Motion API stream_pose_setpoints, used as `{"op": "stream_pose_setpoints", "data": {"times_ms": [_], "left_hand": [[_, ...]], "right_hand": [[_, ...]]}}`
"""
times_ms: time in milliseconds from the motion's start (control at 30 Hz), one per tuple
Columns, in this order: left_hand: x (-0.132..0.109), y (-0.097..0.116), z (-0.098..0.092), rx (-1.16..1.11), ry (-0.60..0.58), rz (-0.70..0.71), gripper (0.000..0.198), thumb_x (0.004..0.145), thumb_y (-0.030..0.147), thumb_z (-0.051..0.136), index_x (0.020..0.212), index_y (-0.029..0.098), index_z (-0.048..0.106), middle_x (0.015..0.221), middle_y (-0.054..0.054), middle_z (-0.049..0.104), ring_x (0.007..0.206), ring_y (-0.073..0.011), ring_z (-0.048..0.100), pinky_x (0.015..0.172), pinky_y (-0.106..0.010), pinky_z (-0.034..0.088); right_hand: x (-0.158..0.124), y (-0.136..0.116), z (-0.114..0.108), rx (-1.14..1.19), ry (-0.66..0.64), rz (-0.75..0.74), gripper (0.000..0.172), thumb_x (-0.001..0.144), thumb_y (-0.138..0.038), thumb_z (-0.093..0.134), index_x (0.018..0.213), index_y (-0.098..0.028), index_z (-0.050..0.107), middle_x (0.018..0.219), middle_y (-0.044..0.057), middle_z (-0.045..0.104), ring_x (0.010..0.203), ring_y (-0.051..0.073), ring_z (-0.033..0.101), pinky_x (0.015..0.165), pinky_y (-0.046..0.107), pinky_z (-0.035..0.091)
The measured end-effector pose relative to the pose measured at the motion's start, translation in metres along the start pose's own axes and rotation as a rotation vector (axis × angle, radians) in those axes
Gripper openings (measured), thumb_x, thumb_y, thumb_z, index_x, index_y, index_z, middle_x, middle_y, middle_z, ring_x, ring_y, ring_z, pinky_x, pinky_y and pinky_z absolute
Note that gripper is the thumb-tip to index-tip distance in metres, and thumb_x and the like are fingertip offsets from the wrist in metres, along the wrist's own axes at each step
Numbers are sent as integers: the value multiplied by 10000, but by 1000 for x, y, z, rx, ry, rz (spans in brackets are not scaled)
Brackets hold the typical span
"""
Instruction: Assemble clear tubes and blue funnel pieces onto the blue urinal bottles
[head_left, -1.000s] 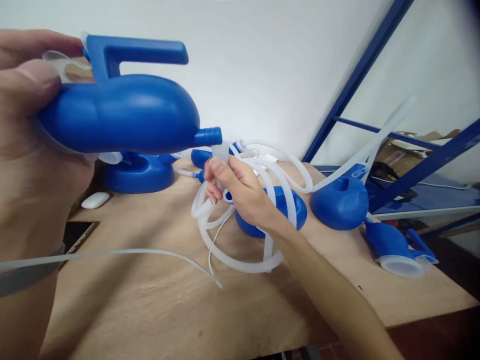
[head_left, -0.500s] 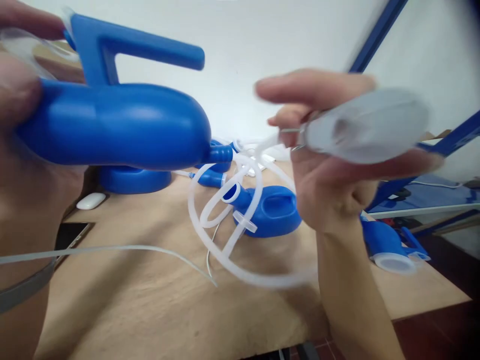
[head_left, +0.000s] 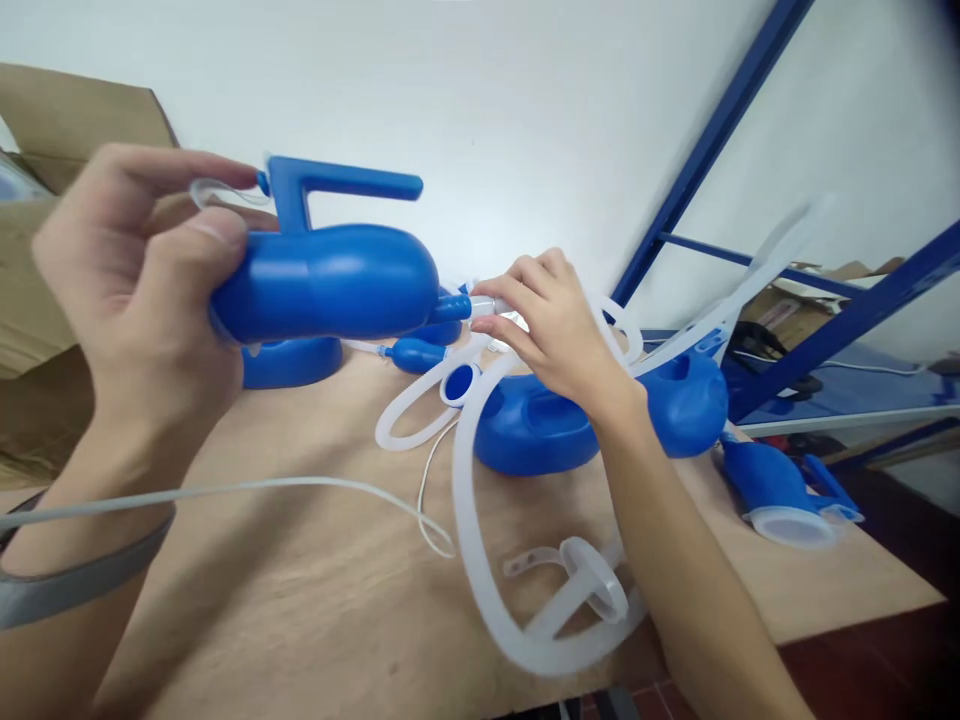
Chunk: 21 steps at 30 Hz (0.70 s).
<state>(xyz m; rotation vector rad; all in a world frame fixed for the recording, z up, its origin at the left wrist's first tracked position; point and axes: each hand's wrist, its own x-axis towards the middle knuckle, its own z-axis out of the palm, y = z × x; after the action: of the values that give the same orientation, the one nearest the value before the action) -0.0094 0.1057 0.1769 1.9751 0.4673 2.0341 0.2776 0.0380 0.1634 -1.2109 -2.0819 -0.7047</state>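
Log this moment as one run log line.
left hand: holds blue vessel | right hand: pinches white tube at vessel's spout | below: wooden table

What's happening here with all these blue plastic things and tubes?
A person holds a blue handled container up in the left hand. The right hand pinches the end of a translucent hose at the container's spout. More blue containers and hoses lie on the wooden table.

The blue vessel is glossy smooth plastic, the tube translucent matt plastic, the worktop matt bare wood.
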Motion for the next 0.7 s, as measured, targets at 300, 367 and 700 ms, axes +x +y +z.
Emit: {"op": "stream_pose_setpoints", "data": {"times_ms": [300,367,700], "left_hand": [[-4,-34,0,12,-115,19,364,832,433,755,1099,187,723,898,-8,697,858,-216,703,924,-548,561],[-5,-35,0,2,-125,1,325,826,395,768,1084,204,722,893,-12,706,864,-212,694,906,-500,574],[-1,-26,1,31,-216,40,584,682,449,898,1222,292,743,1025,-11,729,795,-187,659,700,-347,536]], "right_hand": [[-3,-3,20,113,-128,41,443,1094,-531,374,1076,-189,656,979,102,715,900,258,605,801,376,456],[-3,-5,21,88,-155,64,434,1101,-514,376,1040,-185,651,936,92,715,836,243,608,751,353,420],[-2,-13,16,52,-215,50,457,1113,-535,324,989,-208,618,839,42,717,712,197,603,642,312,299]]}}
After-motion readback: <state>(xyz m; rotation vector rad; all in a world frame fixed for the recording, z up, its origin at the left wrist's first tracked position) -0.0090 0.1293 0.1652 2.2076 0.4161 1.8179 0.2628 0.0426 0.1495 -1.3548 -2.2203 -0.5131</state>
